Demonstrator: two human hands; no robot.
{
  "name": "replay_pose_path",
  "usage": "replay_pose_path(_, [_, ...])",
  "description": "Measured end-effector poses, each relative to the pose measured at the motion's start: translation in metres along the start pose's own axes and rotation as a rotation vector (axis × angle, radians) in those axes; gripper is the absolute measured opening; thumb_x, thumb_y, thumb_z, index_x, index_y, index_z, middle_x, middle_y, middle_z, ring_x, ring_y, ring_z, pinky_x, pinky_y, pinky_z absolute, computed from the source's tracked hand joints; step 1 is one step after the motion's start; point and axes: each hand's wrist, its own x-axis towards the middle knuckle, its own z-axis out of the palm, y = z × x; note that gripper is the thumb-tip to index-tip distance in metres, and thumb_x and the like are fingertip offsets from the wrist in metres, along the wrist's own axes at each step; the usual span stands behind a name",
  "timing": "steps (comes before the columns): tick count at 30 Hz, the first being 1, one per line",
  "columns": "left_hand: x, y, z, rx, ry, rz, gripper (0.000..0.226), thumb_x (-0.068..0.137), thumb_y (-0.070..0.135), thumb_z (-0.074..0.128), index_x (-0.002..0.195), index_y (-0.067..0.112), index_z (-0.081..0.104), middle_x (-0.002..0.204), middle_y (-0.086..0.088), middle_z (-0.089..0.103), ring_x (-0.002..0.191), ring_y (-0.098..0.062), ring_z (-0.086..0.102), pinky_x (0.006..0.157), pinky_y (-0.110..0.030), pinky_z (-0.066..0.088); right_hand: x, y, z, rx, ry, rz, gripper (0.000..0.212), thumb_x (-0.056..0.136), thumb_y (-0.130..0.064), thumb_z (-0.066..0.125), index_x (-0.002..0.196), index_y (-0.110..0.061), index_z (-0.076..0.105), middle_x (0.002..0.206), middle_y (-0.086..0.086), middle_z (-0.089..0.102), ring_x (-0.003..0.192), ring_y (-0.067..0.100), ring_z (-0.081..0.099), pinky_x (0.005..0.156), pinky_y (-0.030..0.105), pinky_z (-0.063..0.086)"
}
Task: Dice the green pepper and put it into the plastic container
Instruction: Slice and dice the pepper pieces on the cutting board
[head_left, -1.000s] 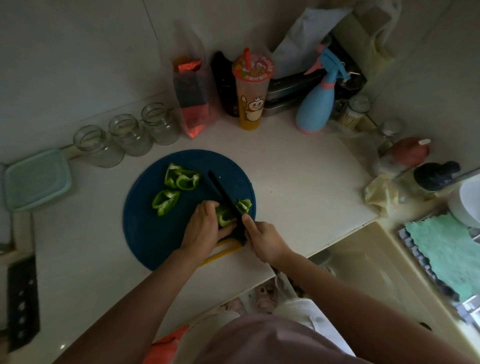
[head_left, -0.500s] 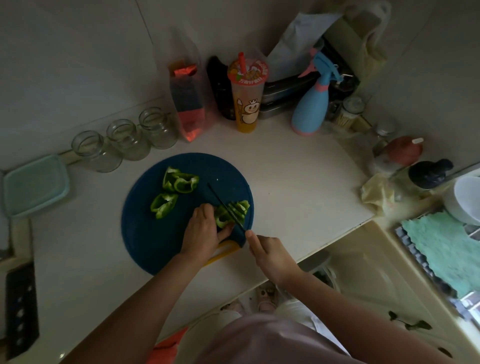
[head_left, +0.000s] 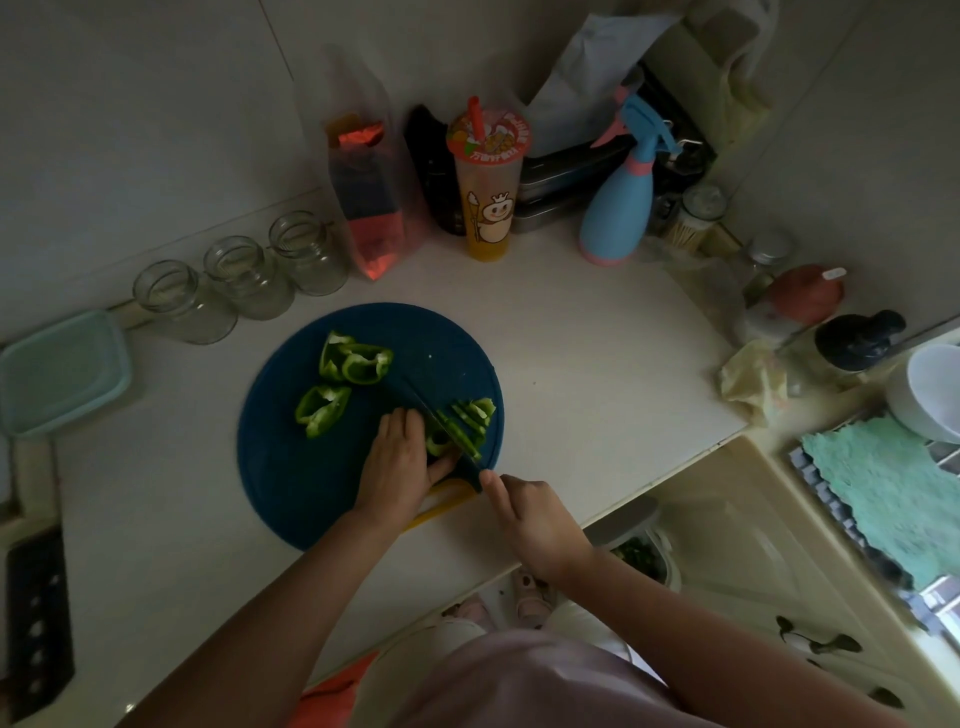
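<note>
On board (head_left: 311, 467), right side: pepper piece (head_left: 440, 440) pinned under left hand (head_left: 397, 462), fingers curled over it. Knife (head_left: 441, 421) gripped in right hand (head_left: 535, 519), blade down across piece. Cut strips (head_left: 475, 415) just right of blade. Two chunks (head_left: 358, 361) farther back. Container (head_left: 57, 371) far left on counter (head_left: 597, 364), well apart.

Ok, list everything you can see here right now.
round dark blue cutting board: one, blue, centre of counter
green pepper pieces: three chunks, green, on the board, one partly sliced
black-bladed knife: one, black, across the sliced chunk
pale teal plastic container: one, teal, counter's left edge
clear glass jars: three, clear, row by the wall
orange printed drink cup: one, orange, back of counter
blue spray bottle: one, blue and pink, right of the cup
teal cloth: one, teal, far right
left hand: holds the pepper chunk being sliced
right hand: grips the knife
</note>
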Motion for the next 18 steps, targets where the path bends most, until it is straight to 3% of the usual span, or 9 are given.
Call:
replay_pose_path(7, [0.004,-0.006,-0.002,-0.014,0.003,0.088,0.046,0.07,0.044,0.064,0.086,0.004,0.049,0.081,-0.013,0.055,0.076,-0.028,0.054,0.057,-0.036,0.048,0.008,0.001,-0.003,0.254,-0.04,0.084,0.055,0.099,-0.051,0.026,0.056,-0.017,0.033,0.052,-0.004,0.035,0.046,0.007,0.031,0.055,0.021,0.032])
replay_pose_path(13, [0.009,-0.012,-0.001,-0.003,0.002,0.159,0.048,0.065,0.039,0.077,0.086,0.008,0.047,0.078,-0.009,0.055,0.072,-0.026,0.056,0.052,-0.027,0.042,0.015,-0.005,-0.007,0.366,-0.1,0.212,0.056,0.097,-0.056,0.027,0.062,-0.014,0.042,0.05,-0.004,0.041,0.038,0.005,0.037,0.049,0.02,0.036])
replay_pose_path(18, [0.009,-0.013,0.0,0.002,0.003,0.166,0.055,0.065,0.042,0.076,0.093,0.012,0.041,0.082,-0.01,0.057,0.074,-0.026,0.058,0.051,-0.027,0.047,0.034,-0.024,0.0,0.284,-0.044,0.234,0.058,0.097,-0.057,0.024,0.063,-0.013,0.042,0.061,0.003,0.047,0.054,0.015,0.045,0.056,0.027,0.039])
